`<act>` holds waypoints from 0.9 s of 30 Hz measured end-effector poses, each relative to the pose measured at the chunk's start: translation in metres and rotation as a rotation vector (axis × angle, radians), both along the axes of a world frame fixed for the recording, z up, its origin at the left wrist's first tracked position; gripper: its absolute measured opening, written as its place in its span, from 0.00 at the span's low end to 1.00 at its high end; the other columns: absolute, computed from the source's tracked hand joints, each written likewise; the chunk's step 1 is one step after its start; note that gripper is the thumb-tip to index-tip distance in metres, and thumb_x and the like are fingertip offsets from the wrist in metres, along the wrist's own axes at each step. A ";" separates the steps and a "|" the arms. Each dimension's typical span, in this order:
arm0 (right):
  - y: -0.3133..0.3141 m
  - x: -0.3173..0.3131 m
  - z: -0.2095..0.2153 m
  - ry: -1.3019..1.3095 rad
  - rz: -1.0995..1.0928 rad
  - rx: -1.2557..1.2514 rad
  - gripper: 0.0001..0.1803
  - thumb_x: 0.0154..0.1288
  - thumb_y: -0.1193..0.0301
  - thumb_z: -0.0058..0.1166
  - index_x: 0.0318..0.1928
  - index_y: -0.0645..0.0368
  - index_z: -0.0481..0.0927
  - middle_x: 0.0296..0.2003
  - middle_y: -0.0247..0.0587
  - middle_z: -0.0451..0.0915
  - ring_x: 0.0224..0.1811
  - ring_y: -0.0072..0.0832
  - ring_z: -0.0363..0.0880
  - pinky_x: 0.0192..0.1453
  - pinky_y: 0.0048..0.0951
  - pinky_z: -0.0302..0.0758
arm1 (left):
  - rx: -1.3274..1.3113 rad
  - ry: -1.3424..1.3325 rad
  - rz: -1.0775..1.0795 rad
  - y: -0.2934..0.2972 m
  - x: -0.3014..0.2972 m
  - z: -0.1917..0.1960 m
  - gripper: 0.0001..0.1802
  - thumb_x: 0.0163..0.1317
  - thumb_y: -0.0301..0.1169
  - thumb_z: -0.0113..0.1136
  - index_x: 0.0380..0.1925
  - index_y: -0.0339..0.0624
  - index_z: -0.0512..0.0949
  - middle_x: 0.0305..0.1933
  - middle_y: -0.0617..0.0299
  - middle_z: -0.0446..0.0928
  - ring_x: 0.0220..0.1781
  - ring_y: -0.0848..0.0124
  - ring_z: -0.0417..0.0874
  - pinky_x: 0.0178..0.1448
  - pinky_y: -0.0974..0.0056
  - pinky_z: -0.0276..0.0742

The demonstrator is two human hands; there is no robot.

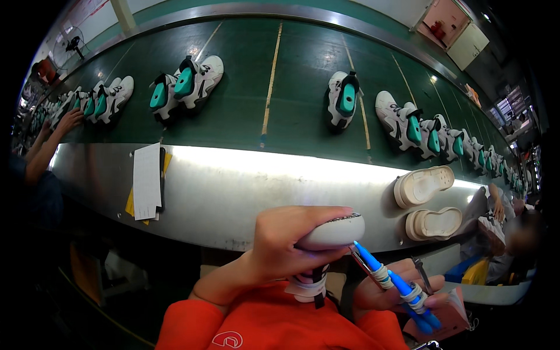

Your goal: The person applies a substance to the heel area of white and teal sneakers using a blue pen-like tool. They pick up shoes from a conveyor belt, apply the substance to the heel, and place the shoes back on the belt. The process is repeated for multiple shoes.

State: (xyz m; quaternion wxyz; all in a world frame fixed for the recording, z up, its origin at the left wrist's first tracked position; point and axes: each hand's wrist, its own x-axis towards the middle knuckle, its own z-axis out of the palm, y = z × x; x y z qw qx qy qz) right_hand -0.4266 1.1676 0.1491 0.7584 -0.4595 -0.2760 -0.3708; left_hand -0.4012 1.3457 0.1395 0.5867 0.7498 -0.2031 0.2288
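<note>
My left hand (pixel 277 236) is closed around a white shoe (pixel 337 231), its rounded toe pointing away from me. Below the fingers, the shoe's pale upper with dark straps shows against my orange shirt. In my right hand (pixel 376 291) is a blue pen (pixel 402 284) wrapped with pale rubber bands, its tip touching or very near the toe's lower edge. A thin silver-and-dark stick (pixel 364 263) lies along the pen in the same hand. A dark pen-like piece (pixel 421 273) sticks up between the fingers. Behind that hand is a pink booklet (pixel 449 318); whether it is held cannot be told.
A steel ledge (pixel 262 192) runs before a green conveyor belt (pixel 303 70) bearing several white shoes (pixel 342 102) with teal inserts. Two cream soles (pixel 434 223) lie at right. Papers (pixel 147 181) lie at left. Co-workers' hands show at left (pixel 69 121) and right (pixel 497 204).
</note>
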 end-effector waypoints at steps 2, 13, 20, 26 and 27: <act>-0.002 0.002 0.001 0.002 -0.029 -0.007 0.17 0.46 0.79 0.62 0.31 0.63 0.65 0.28 0.38 0.70 0.22 0.20 0.69 0.25 0.17 0.65 | 0.032 -0.039 0.013 -0.002 0.000 -0.001 0.25 0.34 0.26 0.74 0.38 0.38 0.79 0.37 0.54 0.81 0.34 0.65 0.83 0.37 0.68 0.78; -0.018 0.014 0.003 0.102 -0.589 -0.152 0.18 0.50 0.71 0.55 0.39 0.58 0.62 0.28 0.31 0.60 0.26 0.17 0.63 0.28 0.14 0.61 | -0.035 0.021 0.063 0.009 0.011 -0.009 0.23 0.40 0.30 0.72 0.40 0.40 0.77 0.35 0.57 0.80 0.33 0.68 0.82 0.37 0.69 0.77; -0.032 0.011 -0.029 0.788 0.036 0.035 0.23 0.47 0.80 0.52 0.44 0.55 0.61 0.36 0.34 0.62 0.30 0.17 0.64 0.34 0.15 0.65 | 0.143 0.410 0.349 0.073 0.090 -0.082 0.26 0.43 0.41 0.70 0.35 0.33 0.75 0.41 0.55 0.73 0.43 0.66 0.75 0.50 0.65 0.71; -0.042 0.008 -0.069 1.093 0.492 0.256 0.09 0.65 0.63 0.40 0.38 0.54 0.63 0.23 0.30 0.66 0.18 0.12 0.60 0.16 0.15 0.56 | 0.382 0.321 0.381 0.070 0.065 -0.129 0.37 0.54 0.52 0.56 0.51 0.30 0.65 0.61 0.37 0.54 0.63 0.47 0.57 0.65 0.53 0.52; -0.040 0.009 -0.070 1.070 0.546 0.268 0.10 0.66 0.62 0.39 0.37 0.55 0.63 0.22 0.30 0.65 0.17 0.12 0.60 0.16 0.15 0.56 | 0.260 0.265 0.362 0.066 0.052 -0.116 0.39 0.55 0.55 0.53 0.55 0.35 0.60 0.65 0.42 0.49 0.66 0.49 0.55 0.67 0.52 0.51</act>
